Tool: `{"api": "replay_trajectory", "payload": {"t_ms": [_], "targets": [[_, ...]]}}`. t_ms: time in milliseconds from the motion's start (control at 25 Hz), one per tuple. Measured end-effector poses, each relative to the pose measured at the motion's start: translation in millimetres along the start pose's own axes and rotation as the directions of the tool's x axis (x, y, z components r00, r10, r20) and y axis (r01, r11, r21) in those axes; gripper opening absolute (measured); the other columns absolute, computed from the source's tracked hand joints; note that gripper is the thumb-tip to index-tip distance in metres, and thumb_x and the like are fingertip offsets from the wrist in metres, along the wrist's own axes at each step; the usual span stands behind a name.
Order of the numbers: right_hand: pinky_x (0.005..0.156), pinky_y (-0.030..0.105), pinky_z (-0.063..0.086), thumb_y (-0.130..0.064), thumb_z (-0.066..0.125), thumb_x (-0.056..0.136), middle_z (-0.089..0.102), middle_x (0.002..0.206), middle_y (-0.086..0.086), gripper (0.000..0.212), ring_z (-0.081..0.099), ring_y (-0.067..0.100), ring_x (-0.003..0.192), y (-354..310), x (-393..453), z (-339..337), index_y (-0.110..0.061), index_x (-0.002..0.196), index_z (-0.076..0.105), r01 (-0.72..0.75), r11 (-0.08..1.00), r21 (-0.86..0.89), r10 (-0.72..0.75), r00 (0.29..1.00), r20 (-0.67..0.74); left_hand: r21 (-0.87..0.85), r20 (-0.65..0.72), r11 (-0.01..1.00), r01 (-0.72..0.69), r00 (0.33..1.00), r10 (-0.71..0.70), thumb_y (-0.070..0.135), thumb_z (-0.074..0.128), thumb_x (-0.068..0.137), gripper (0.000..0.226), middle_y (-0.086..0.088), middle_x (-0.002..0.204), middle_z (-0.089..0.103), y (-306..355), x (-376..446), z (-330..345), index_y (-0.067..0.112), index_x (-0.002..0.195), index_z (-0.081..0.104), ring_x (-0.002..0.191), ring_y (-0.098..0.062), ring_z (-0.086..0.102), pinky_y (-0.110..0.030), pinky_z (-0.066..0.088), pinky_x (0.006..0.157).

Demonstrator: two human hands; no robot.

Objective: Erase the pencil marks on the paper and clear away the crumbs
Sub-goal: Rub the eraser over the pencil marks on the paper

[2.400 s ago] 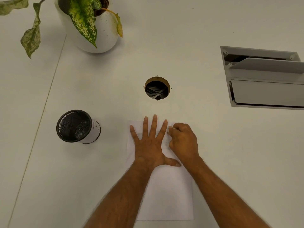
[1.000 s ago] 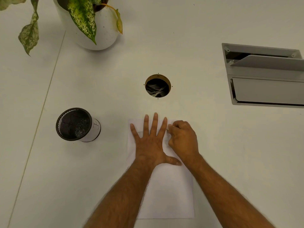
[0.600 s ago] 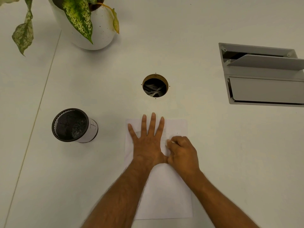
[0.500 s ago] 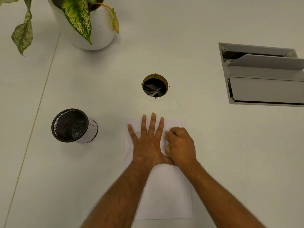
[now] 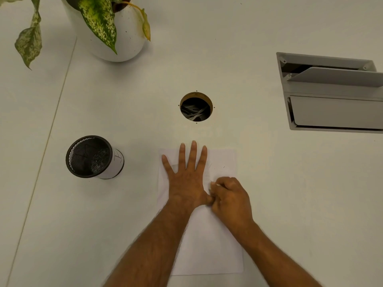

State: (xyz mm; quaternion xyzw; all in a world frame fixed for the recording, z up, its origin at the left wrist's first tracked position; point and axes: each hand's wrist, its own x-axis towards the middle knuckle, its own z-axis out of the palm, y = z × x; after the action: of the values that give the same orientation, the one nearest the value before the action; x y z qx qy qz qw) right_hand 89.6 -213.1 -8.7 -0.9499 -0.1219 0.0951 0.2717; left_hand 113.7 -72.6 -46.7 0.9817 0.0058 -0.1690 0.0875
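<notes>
Head view, paper (image 5: 209,241) lengthwise away, left hand (image 5: 186,181) flat

White table (image 5: 269,183), potted plant (image 5: 107,27) far left; mesh cup (image 5: 93,157) left; cable hole (image 5: 196,106) ctr; grey tray (image 5: 331,94) right

White paper (image 5: 209,241) lies flat on table, faint pencil marks (image 5: 217,167) near its top.

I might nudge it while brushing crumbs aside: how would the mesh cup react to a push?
The mesh cup looks light, so it would probably slide easily. It stands upright and fairly tall, so a push near the rim might tip it; once down, it would likely roll.
</notes>
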Motion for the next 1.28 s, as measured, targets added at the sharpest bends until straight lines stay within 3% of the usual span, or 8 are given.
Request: {"api": "replay_trajectory", "payload": {"t_ms": [160,360,480,640,800,880,1040,1280], "targets": [[0.058,0.033,0.054,0.001,0.071,0.074,0.067,0.079,0.009,0.008,0.061,0.026,0.073,-6,44,1,-0.003,0.080,0.072,0.031,0.999,-0.040,-0.032,0.999,-0.029,0.010,0.016,1.000,0.012,1.000,-0.013,0.100,0.011,0.049,0.133,-0.005,0.160,-0.034,-1,1,0,0.023,0.150,-0.030,0.147,-0.033,-0.030,-0.078,-0.010,0.106],[0.056,0.038,0.054,0.002,0.067,0.078,0.067,0.076,0.013,0.004,0.061,0.029,0.071,-11,76,0,0.000,0.077,0.071,0.008,1.000,0.013,-0.007,0.995,-0.100,-0.026,0.019,1.000,0.005,1.000,-0.005,0.107,0.023,0.041,0.148,-0.004,0.162,-0.030,0,-1,-1,0.022,0.150,-0.029,0.148,-0.032,-0.028,-0.077,-0.014,0.106],[0.059,0.039,0.052,0.003,0.067,0.077,0.063,0.077,0.012,0.007,0.060,0.029,0.071,-6,39,-1,-0.003,0.079,0.070,0.056,0.997,-0.052,-0.057,0.998,-0.023,-0.014,0.011,1.000,0.004,1.000,-0.004,0.100,0.032,0.058,0.135,-0.005,0.161,-0.032,0,-1,-1,0.022,0.151,-0.027,0.148,-0.032,-0.029,-0.077,-0.009,0.107],[0.062,0.040,0.053,-0.003,0.067,0.082,0.063,0.078,0.006,0.006,0.059,0.022,0.072,2,4,1,-0.007,0.077,0.068,-0.042,0.998,0.057,0.043,0.999,-0.008,-0.002,0.025,1.000,0.006,1.000,-0.006,0.092,0.041,0.065,0.132,-0.004,0.159,-0.037,0,0,-2,0.022,0.149,-0.032,0.145,-0.032,-0.033,-0.077,-0.009,0.107],[0.059,0.030,0.053,-0.002,0.072,0.077,0.066,0.078,0.007,0.003,0.060,0.023,0.071,0,30,5,-0.005,0.079,0.072,0.066,0.998,0.004,-0.066,0.998,-0.020,-0.004,0.003,1.000,0.007,1.000,-0.007,0.093,0.015,0.063,0.123,-0.005,0.162,-0.031,-1,-1,-1,0.019,0.152,-0.026,0.148,-0.032,-0.028,-0.077,-0.006,0.107],[0.057,0.030,0.053,-0.002,0.074,0.074,0.068,0.076,0.008,0.004,0.061,0.024,0.070,-5,55,6,-0.003,0.078,0.074,0.082,0.996,-0.041,-0.084,0.995,-0.057,-0.008,0.053,1.000,0.011,0.999,-0.011,0.103,0.008,0.045,0.141,-0.005,0.161,-0.032,-1,-2,-3,0.017,0.151,-0.026,0.147,-0.032,-0.029,-0.078,-0.007,0.107],[0.054,0.034,0.053,0.000,0.073,0.074,0.067,0.075,0.009,0.003,0.060,0.026,0.070,-7,79,4,-0.003,0.076,0.073,0.058,0.997,-0.046,-0.062,0.993,-0.096,-0.018,0.079,1.000,0.003,0.997,-0.001,0.108,0.023,0.039,0.152,-0.004,0.159,-0.037,0,-2,-5,0.018,0.149,-0.032,0.146,-0.031,-0.033,-0.078,-0.013,0.106],[0.056,0.028,0.051,-0.006,0.066,0.079,0.063,0.073,0.004,0.006,0.058,0.020,0.068,0,6,1,-0.007,0.075,0.069,0.099,0.995,-0.012,-0.099,0.995,-0.022,-0.007,0.041,1.000,0.014,0.999,-0.014,0.087,0.045,0.069,0.132,-0.005,0.158,-0.038,0,-1,-4,0.017,0.148,-0.034,0.145,-0.032,-0.035,-0.077,-0.011,0.107]]}}
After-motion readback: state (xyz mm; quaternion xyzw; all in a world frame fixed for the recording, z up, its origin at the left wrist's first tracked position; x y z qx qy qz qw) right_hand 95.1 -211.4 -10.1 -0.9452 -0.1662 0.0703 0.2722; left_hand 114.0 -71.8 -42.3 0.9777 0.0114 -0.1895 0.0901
